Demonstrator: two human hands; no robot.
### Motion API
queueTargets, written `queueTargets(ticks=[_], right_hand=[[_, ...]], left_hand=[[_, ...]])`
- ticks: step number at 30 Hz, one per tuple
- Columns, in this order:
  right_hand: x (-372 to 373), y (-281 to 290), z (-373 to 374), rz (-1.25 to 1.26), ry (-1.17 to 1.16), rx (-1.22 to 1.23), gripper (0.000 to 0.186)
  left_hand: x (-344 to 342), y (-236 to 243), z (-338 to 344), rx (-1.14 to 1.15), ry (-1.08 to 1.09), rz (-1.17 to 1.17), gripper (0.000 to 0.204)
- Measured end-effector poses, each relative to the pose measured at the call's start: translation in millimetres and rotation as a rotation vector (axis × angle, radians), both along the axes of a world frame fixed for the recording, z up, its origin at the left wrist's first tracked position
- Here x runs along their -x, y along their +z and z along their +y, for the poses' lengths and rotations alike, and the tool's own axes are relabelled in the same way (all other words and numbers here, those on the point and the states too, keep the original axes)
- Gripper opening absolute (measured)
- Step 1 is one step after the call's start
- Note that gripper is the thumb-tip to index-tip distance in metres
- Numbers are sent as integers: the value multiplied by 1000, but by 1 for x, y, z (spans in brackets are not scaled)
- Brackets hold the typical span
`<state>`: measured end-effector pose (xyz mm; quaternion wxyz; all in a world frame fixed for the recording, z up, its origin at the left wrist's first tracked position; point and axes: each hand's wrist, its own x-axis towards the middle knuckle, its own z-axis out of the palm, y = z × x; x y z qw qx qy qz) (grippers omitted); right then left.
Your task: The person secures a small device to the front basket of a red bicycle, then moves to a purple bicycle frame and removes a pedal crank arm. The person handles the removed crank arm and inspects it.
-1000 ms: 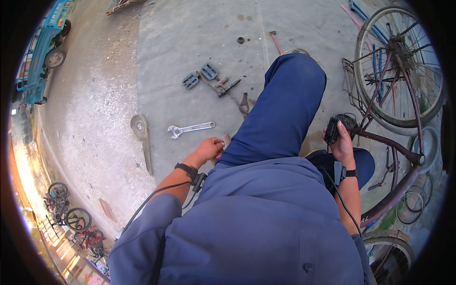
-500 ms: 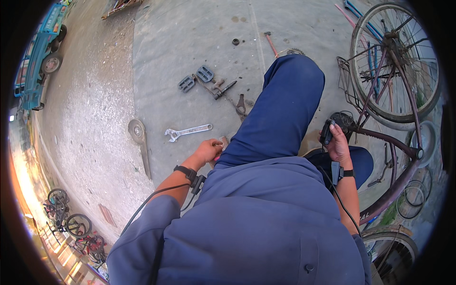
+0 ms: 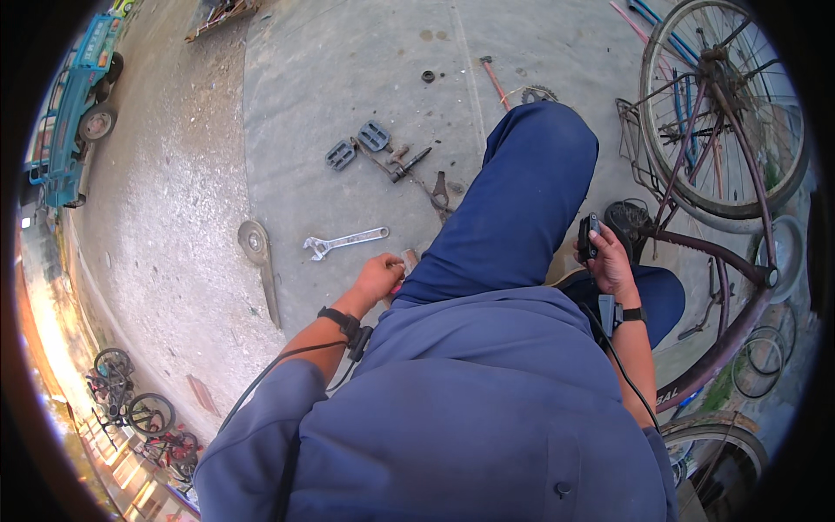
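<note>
My right hand (image 3: 612,261) is closed round a small black block-shaped part (image 3: 589,237), perhaps a pedal, beside my right knee. My left hand (image 3: 379,278) is down by my left thigh with its fingers curled. A bit of pink shows at its fingertips, next to a brownish block-like piece (image 3: 410,258); the thigh hides the rest. Just beyond that hand lies an adjustable wrench (image 3: 348,242). Farther off, a crank with two dark pedals (image 3: 374,136) rests on the ground, near a rusty forked tool (image 3: 441,190).
An upturned bicycle frame (image 3: 726,348) and its wheel (image 3: 722,113) stand at the right. A chain guard (image 3: 255,244) lies left of the wrench. A red-handled hammer (image 3: 496,80) and a chainring (image 3: 539,94) lie ahead. Parked bikes (image 3: 148,414) and a blue truck (image 3: 83,104) are at the left.
My right hand has drawn the black part slightly left and turned it, so another face of it shows. My left hand has hardly moved. The view has shifted a little.
</note>
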<state>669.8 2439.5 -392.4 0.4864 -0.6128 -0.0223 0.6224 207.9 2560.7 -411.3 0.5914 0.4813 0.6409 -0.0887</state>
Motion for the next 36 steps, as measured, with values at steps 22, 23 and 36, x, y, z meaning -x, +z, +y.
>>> queueTargets(ticks=[22,23,36], right_hand=[[5,4,2,24,99,164,33],[5,5,2,30,92,179,33],[3,-2,1,72,70,283,39]], left_hand=[[2,-24,-11,-130,-160,85,32],[2,-25,-11,-142,-173,82,32],[2,-26,-11,-132,-183,78,32]])
